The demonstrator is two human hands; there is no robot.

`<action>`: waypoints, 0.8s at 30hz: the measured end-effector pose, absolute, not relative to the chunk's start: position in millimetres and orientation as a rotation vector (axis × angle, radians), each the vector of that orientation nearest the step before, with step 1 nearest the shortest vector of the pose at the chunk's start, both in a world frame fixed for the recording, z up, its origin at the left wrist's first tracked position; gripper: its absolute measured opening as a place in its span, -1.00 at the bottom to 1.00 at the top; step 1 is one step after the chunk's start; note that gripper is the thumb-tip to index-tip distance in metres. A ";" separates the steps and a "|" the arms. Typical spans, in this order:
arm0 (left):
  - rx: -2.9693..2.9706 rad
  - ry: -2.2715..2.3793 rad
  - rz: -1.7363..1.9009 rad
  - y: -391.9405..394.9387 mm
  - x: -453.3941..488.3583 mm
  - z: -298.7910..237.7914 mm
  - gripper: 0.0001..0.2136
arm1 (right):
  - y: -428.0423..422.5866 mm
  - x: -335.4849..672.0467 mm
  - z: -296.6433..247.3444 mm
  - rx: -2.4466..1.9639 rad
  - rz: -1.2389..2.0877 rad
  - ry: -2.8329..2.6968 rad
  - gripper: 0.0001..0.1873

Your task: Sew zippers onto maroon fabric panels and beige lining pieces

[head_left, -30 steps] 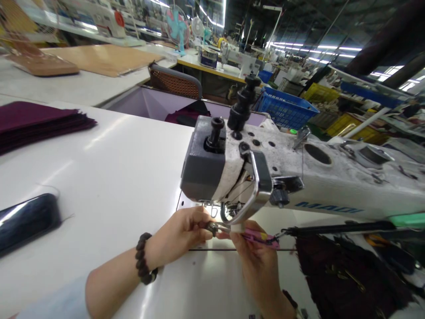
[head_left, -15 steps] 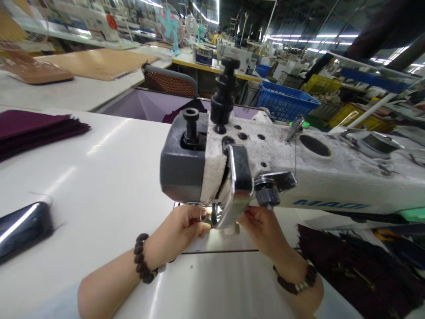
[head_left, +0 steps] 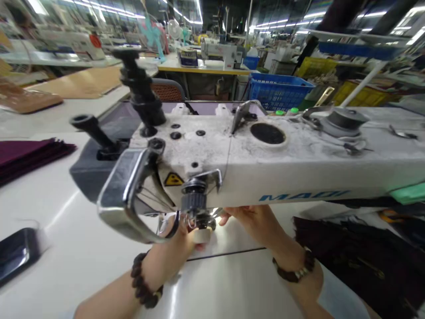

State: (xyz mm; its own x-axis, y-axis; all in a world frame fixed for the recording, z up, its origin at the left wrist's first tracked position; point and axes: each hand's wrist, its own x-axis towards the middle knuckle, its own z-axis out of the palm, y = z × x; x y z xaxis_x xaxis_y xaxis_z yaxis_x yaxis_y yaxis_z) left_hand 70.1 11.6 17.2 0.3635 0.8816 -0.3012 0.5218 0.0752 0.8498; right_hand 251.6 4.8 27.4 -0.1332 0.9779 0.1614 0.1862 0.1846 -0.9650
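A dusty white industrial sewing machine (head_left: pixel 265 164) fills the middle of the view, with a chrome guard (head_left: pixel 122 204) at its needle end. My left hand (head_left: pixel 169 254), with a dark bead bracelet on its wrist, reaches under the machine head; its fingers curl together by the needle area, mostly hidden behind the guard. My right hand (head_left: pixel 255 221), also with a bracelet, reaches in from the right beneath the machine arm. Its fingertips are lost under the machine, so I cannot see what they touch.
The white table (head_left: pixel 83 266) carries a stack of burgundy fabric (head_left: pixel 26 155) at far left and a glossy black object (head_left: pixel 15 252) near the left edge. A dark fabric pile (head_left: pixel 358 252) lies at right. Behind stand a chair (head_left: pixel 168 91), a blue basket (head_left: pixel 279 91) and other sewing stations.
The view has swung left and lower, so the machine now covers both hands. The pink-handled tool seen in my right hand one second ago is out of sight. Both hands stay under the needle end.
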 end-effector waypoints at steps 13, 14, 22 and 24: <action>1.403 1.284 0.535 14.3 87.6 3.7 -0.76 | 8.9 266.1 19.0 -1.205 0.696 -1.719 -0.66; 1.405 1.287 0.534 14.1 87.4 4.1 -0.76 | 8.8 265.6 19.2 -1.197 0.701 -1.714 -0.65; 1.460 1.324 0.454 14.8 86.9 10.5 -0.71 | 7.7 262.7 18.8 -1.187 0.722 -1.710 -0.65; 1.460 1.323 0.463 14.5 86.7 10.0 -0.72 | 7.6 262.9 17.8 -1.185 0.716 -1.716 -0.64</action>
